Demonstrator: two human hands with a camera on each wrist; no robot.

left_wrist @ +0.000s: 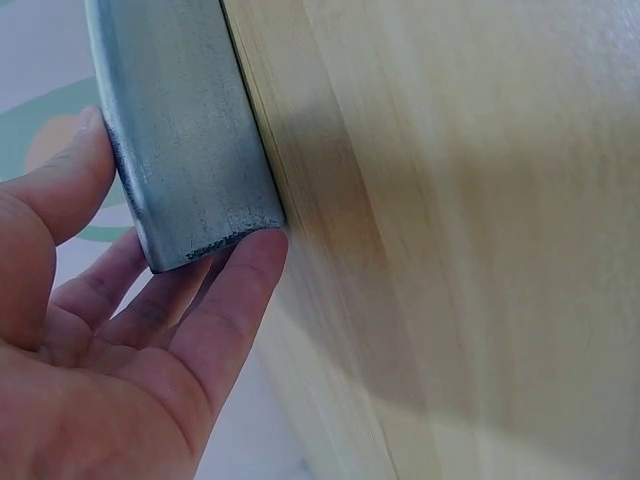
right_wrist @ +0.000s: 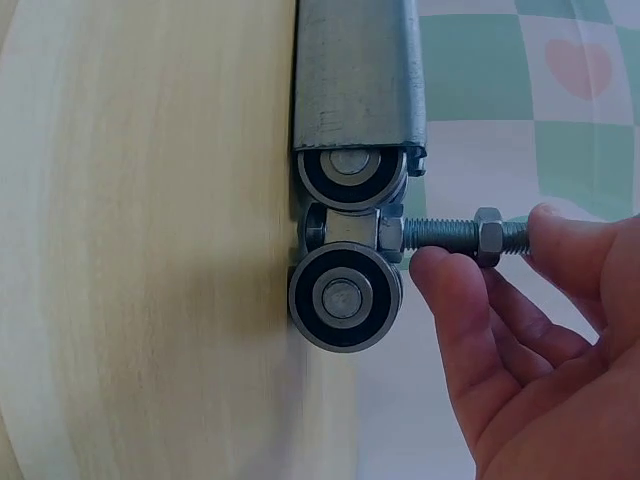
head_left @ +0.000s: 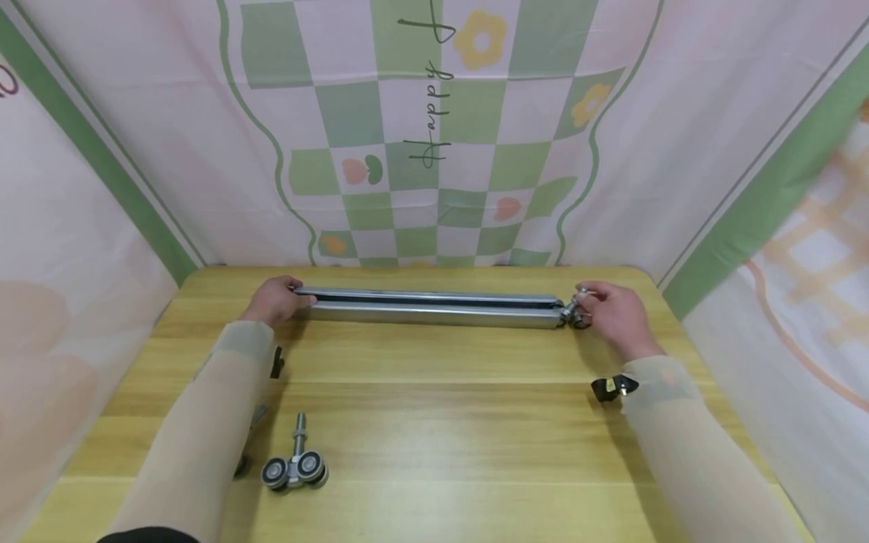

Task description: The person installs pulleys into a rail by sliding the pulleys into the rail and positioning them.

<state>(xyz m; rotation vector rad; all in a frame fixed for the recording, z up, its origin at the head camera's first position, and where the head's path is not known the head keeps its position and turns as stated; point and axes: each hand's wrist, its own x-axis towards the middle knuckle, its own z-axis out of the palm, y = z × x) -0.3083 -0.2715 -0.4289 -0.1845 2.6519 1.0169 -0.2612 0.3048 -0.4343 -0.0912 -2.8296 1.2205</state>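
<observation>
A grey metal track point(head_left: 428, 315) with a slot along its top lies across the far part of the table. At its left end, my left hand point(head_left: 274, 299) grips it, with the thumb on one side and the fingers curled against the cut end point(left_wrist: 215, 245). My right hand point(head_left: 614, 313) pinches the threaded bolt of a roller trolley point(right_wrist: 342, 298) between thumb and fingers. The bolt, with a nut point(right_wrist: 489, 237) on it, points up from the wheels. One pair of wheels sits partly inside the track's right end; the other pair is outside.
A second roller trolley point(head_left: 295, 467) lies on the wooden table point(head_left: 441, 437) at the near left, its bolt pointing away. Another metal piece point(head_left: 242, 466) is partly hidden behind the left sleeve. Printed fabric point(head_left: 434, 121) hangs behind the table's far edge and along both sides.
</observation>
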